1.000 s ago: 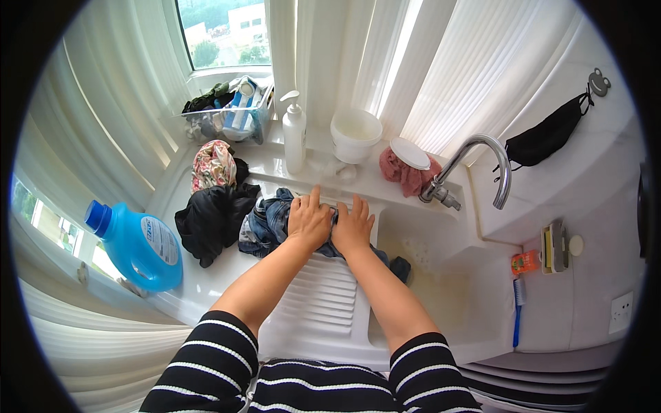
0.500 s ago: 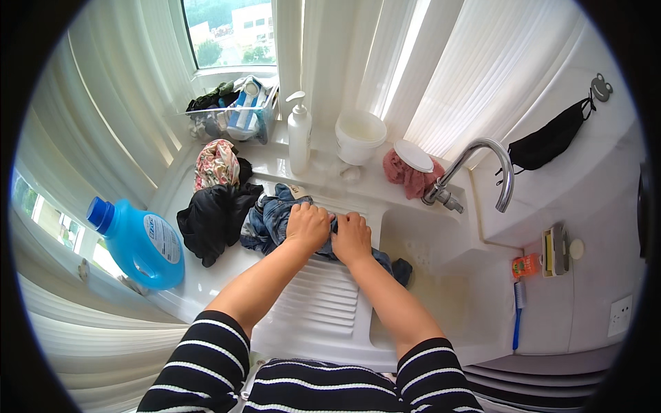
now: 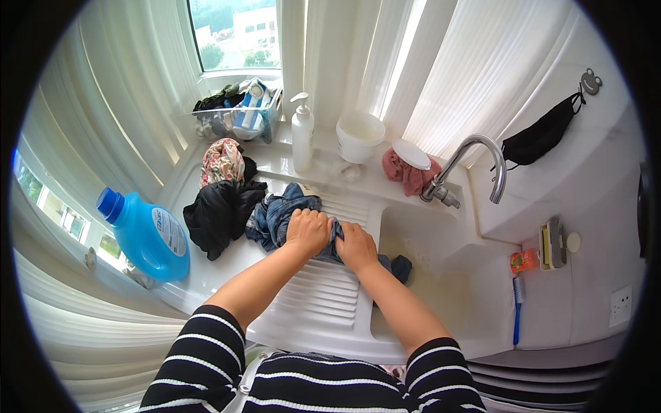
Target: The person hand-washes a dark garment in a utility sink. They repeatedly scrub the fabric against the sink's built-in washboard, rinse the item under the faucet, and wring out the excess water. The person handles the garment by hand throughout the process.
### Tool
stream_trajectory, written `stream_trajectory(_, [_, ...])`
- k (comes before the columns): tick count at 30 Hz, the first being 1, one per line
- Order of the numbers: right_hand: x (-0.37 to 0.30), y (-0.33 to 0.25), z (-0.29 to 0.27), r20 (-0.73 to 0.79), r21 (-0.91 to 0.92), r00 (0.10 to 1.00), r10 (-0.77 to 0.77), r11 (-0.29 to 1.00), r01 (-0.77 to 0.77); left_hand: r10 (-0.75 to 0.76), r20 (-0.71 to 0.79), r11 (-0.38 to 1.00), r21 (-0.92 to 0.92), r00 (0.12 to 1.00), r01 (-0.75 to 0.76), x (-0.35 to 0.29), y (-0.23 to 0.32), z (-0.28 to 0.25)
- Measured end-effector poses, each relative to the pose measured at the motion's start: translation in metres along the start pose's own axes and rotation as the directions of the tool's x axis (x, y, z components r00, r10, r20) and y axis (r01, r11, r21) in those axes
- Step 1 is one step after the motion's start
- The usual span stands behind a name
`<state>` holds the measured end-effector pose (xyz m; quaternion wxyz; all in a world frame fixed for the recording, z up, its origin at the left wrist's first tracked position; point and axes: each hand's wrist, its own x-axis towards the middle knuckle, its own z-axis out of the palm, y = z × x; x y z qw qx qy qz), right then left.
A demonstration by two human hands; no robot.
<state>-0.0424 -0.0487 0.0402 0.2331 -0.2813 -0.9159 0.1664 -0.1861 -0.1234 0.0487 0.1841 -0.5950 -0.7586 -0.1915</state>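
Wet-looking blue denim jeans lie bunched across the ribbed washboard of a white laundry sink. My left hand is closed on the denim near the middle of the board. Just beside it, my right hand grips another fold, with a twist of cloth rising between the two hands. One dark end of the jeans hangs over the edge into the basin, where cloudy water stands. Under my hands the rest of the cloth is hidden.
Black clothing and a floral cloth lie to the left, by a blue detergent bottle. Behind stand a pump bottle, a white tub and a pink cloth. A chrome faucet arches over the basin; a blue brush lies right.
My hands have shifted slightly nearer to me, the right one a little more to the right. A fold of denim now shows between them. The whole view has tilted a little.
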Motion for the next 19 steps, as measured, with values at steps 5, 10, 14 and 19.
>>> stream_trajectory(5, [-0.024,-0.008,-0.026,-0.037,0.103,0.999,0.034,0.994,-0.03,-0.118,0.355,0.989,0.125,0.928,0.078,0.019,-0.015,-0.048])
stream_trajectory(10, [-0.035,0.006,-0.09,-0.068,0.362,0.96,0.272,0.903,-0.231,-0.29,0.404,0.955,0.059,0.868,0.292,0.006,-0.088,-0.09])
stream_trajectory(14, [-0.012,0.008,-0.097,-0.173,0.452,0.943,0.286,0.873,-0.182,-0.214,0.065,0.968,-0.116,0.975,0.22,-0.006,-0.109,-0.083])
stream_trajectory(19, [0.006,-0.004,-0.112,-0.329,0.609,0.865,0.38,0.785,-0.114,-0.554,-0.206,0.751,-0.542,0.807,0.378,0.028,-0.111,-0.15])
